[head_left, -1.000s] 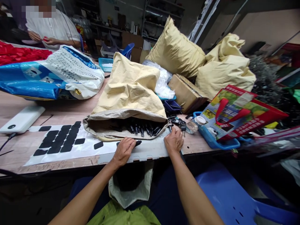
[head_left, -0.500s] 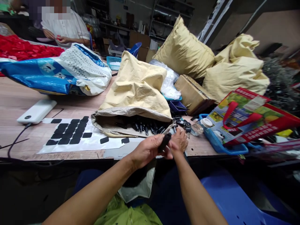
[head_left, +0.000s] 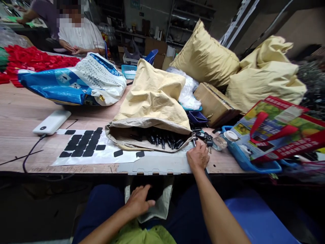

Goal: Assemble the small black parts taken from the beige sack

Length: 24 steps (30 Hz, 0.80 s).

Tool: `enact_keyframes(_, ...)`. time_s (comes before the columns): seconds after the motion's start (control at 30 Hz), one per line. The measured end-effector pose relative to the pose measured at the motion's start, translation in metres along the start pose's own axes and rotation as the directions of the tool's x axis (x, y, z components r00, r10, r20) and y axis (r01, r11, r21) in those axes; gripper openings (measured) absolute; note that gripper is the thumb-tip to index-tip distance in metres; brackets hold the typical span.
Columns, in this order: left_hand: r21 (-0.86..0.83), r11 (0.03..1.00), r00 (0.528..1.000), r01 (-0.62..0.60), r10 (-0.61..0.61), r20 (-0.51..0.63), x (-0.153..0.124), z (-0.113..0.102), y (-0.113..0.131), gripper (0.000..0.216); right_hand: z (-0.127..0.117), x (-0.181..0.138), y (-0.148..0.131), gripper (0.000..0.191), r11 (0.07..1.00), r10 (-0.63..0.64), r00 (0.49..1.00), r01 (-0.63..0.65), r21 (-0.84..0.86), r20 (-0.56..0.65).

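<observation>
My left hand (head_left: 139, 202) is below the table edge, fingers stretched over the mouth of a pale sack (head_left: 162, 203) in my lap, with nothing visible in it. My right hand (head_left: 198, 157) rests on the table's front edge with its fingers curled at a heap of keys (head_left: 203, 135); what they pinch is too small to name. Just left of it a tan paper sack (head_left: 152, 98) lies open toward me, with several black plastic pieces (head_left: 162, 139) in its mouth. A white notched strip (head_left: 157, 165) lies along the edge between my arms.
A white sheet with black pads (head_left: 86, 145) and a white power bank (head_left: 52, 122) lie to the left. Behind are a blue-white sack (head_left: 73, 83) and red parts (head_left: 35, 61). Another person (head_left: 81, 37) sits across. At right: clear bottle (head_left: 222, 140), blue tray (head_left: 254, 162), cardboard box (head_left: 215, 103).
My left hand carried a black piece from the table toward my right hand, then dropped below the edge to the lap sack and now shows empty. My right hand went back beside the keys.
</observation>
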<state>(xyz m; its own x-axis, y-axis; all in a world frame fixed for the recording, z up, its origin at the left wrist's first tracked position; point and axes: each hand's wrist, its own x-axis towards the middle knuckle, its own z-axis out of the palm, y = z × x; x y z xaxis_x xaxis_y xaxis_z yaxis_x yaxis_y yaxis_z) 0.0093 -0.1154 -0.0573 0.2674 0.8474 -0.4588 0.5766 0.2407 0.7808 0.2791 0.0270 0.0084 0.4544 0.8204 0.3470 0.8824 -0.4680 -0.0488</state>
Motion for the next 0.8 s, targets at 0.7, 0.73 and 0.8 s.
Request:
enact_keyframes(0.7,0.521,0.796,0.755,-0.308,0.538,-0.375,0.072,-0.128,0.086,0.019,0.0,0.0,0.0,0.038,1.0,0.014,0.999,-0.015,0.019,0.039)
enact_keyframes(0.73,0.501,0.77,0.754,-0.395,0.583,-0.301,0.07,-0.116,0.091,0.018,0.0,-0.001,0.0,0.038,1.0,0.015,0.999,-0.016,0.02,0.039)
enact_keyframes(0.8,0.488,0.734,0.754,-0.472,0.623,-0.208,0.071,-0.095,0.097,0.017,0.001,-0.001,0.0,0.038,1.0,0.014,0.999,-0.014,0.024,0.034)
